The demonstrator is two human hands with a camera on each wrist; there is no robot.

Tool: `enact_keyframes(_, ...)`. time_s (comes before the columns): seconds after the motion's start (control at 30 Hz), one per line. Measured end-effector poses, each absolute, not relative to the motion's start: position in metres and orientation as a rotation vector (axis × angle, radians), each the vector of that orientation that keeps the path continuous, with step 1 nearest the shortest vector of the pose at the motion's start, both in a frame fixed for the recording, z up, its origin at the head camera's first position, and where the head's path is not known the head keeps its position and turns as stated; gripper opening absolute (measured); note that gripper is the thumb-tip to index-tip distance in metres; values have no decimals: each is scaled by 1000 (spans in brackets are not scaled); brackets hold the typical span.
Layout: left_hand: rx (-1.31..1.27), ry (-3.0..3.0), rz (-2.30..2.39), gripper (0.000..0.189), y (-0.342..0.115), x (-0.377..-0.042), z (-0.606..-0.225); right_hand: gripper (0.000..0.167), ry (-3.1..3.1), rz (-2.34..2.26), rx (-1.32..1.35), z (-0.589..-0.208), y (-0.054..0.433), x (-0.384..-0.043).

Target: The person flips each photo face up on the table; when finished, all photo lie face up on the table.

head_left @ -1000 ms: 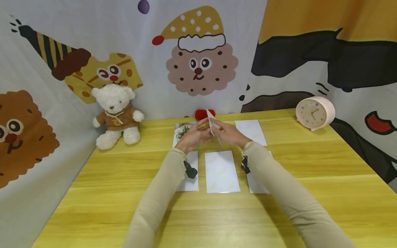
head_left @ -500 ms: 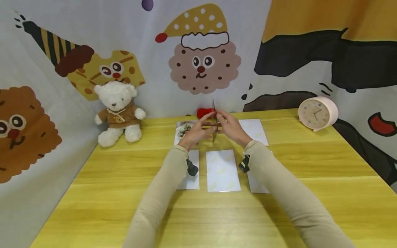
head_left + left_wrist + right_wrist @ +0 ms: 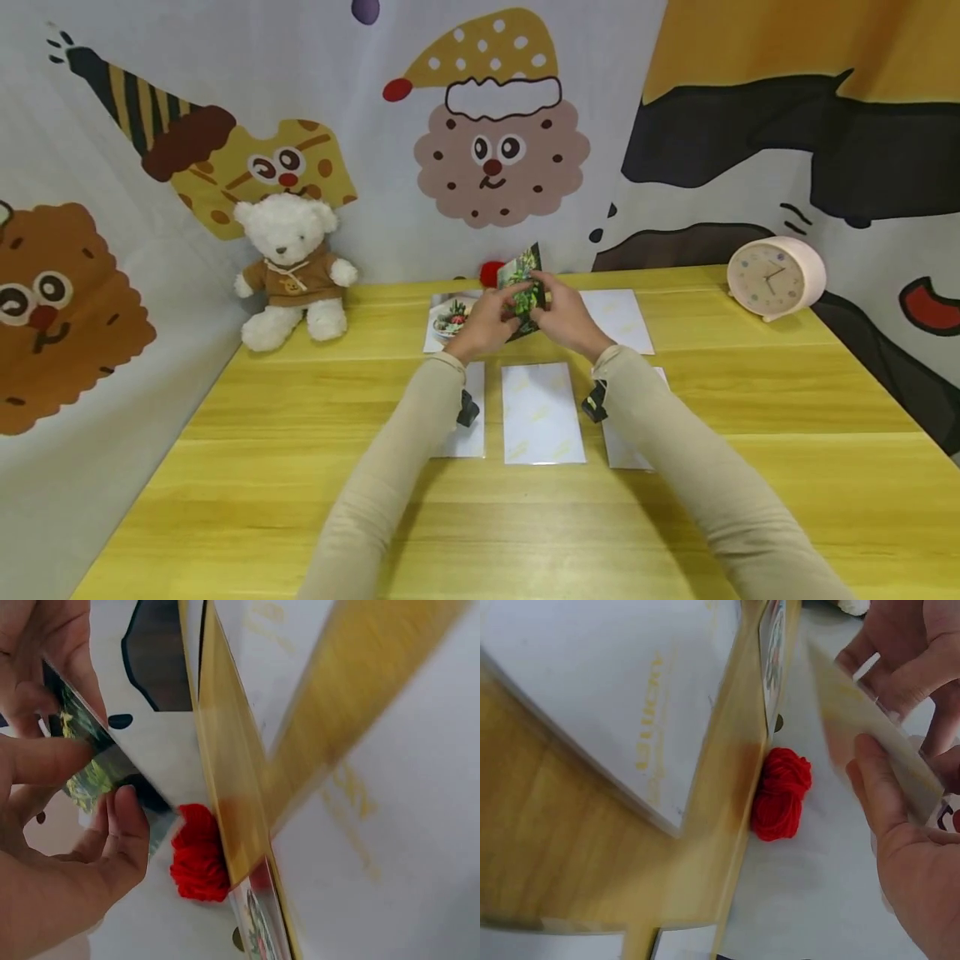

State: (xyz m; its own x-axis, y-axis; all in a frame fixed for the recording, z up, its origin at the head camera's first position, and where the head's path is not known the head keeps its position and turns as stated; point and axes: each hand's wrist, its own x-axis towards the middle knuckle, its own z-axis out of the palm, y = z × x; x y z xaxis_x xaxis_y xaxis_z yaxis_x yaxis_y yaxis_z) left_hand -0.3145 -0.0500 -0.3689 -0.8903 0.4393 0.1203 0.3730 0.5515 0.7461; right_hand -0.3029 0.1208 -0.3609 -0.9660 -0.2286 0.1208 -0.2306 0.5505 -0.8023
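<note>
Both hands hold a photo print [image 3: 520,272] tilted up above the far part of the table, its green foliage and yellow flowers facing the head camera. My left hand [image 3: 486,323] pinches its left side, thumb and fingers showing against the picture [image 3: 88,778] in the left wrist view. From the right side my right hand [image 3: 567,318] pinches it too; its fingers lie on the pale back [image 3: 870,727] in the right wrist view. Just left of the left hand, a print of a food dish [image 3: 450,318] lies face up.
White-backed prints lie on the wooden table [image 3: 480,525]: one at back right [image 3: 618,318], a middle one [image 3: 542,412], others partly under the forearms. Behind the hands is a bundle of red yarn [image 3: 491,273]. A teddy bear [image 3: 288,275] sits left; an alarm clock [image 3: 776,277] stands right.
The held print has turned from its white back, through edge-on, to show its green picture to the head camera. Both hands stay on it in about the same place.
</note>
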Motion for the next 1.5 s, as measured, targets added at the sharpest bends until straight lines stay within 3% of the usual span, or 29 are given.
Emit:
enact_keyframes(0.23,601,2795,1097,56,-55,-314,-369,72,-2747,1535,272,-367,129,-303)
enact_keyframes(0.43,389,2677,1352,50,-67,-316,-375,69,-2645,1733,199,-373,137,-307)
enact_keyframes(0.63,350,2618,1516,46,-72,-317,-380,68,-2615,1832,166,-379,146,-309)
enact_keyframes(1.5,172,2720,1179,41,-69,-318,-389,65,-3120,1241,178,-393,147,-317)
